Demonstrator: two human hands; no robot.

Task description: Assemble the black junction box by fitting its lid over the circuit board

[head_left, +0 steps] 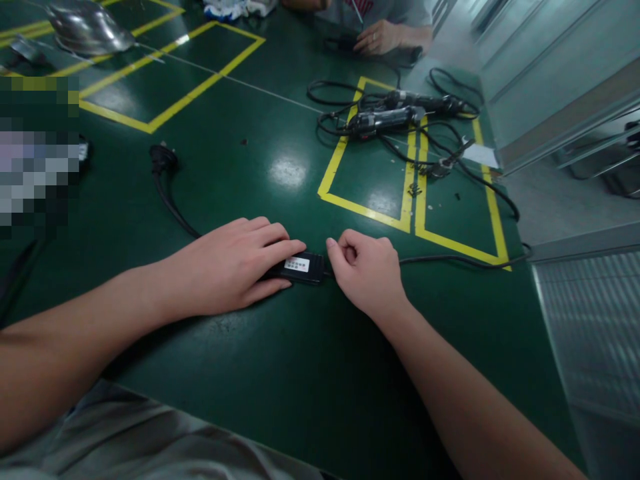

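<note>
My left hand (pixel 233 267) is closed over a slim black box (pixel 316 269) lying on the green table. On the box's top is a white label (pixel 297 265) with dark print; the hand covers the box's left part. Close to the box's right end, my right hand (pixel 367 273) is curled around the black cable (pixel 450 259). The cable runs out past its far side to the table's right edge. From under the left hand another cord leads up to a black power plug (pixel 163 159), lying free on the tabletop.
Two black electric screwdrivers (pixel 385 121) with tangled cords lie at the right back. Small screws (pixel 414 191) are scattered by the yellow tape (pixel 367 212). Across the table, a co-worker's hand (pixel 380 37) holds something dark. A shiny metal piece (pixel 90 28) sits at back left.
</note>
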